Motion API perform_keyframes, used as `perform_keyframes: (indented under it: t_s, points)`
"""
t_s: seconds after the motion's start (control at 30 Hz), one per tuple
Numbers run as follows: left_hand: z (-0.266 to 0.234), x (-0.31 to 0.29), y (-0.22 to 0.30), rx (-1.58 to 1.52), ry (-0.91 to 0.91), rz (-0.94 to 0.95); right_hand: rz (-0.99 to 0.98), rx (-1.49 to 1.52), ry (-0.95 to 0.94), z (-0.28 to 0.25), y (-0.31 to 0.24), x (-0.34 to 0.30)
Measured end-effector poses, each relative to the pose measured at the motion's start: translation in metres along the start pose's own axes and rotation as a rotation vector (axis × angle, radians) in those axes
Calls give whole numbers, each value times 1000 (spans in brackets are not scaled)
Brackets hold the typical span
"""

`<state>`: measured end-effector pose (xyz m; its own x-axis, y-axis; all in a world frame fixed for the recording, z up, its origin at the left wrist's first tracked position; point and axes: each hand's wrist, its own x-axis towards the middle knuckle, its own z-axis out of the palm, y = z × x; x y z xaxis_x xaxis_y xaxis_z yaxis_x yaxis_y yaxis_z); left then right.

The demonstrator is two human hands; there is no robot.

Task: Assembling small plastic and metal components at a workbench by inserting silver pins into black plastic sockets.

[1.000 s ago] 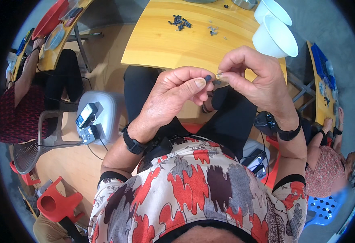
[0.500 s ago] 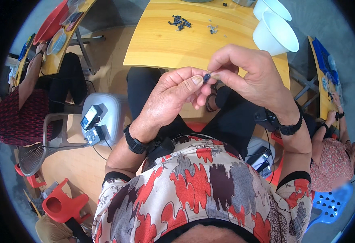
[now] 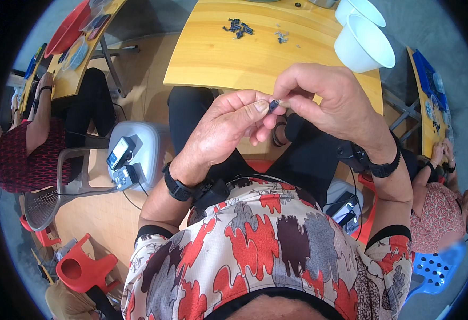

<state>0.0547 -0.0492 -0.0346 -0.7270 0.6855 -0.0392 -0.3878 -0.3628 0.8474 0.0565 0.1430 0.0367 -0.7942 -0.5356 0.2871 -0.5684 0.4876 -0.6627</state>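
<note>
Between the thumb and fingers of my left hand (image 3: 226,125) is a small dark blue plastic part (image 3: 273,106), held just off the near edge of the yellow table (image 3: 212,66). My right hand (image 3: 332,98) meets it from the right, thumb and forefinger pinched together at the part's upper end. What those fingertips grip is too small to make out. Beyond my hands, a little pile of similar dark parts (image 3: 238,28) lies on the table. To the right of that pile are several tiny silvery pieces (image 3: 282,37).
Two white bowls (image 3: 363,45) stand at the table's right side. A stool (image 3: 154,144) at my left carries electronic devices (image 3: 120,153) with cables. A red stool (image 3: 84,264) is behind on the left. People work at side tables on both sides.
My hands stay nearly in place, with the right fingertips shifting slightly against the part. The person on the right has drawn their hands together; the person on the left has moved an arm.
</note>
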Motion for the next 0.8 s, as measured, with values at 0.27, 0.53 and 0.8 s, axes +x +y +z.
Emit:
perform_keyframes:
  t_s: [0.27, 0.53, 0.8]
  points:
    - [-1, 0, 0, -97, 115, -21, -29, -34, 25, 5, 3, 1]
    - [-8, -1, -3, -188, 129, -2, 25, -47, 53, 8, 4, 1]
    - [-14, -2, -2, -345, 77, -23, 15, 4, 105, 17, 6, -1]
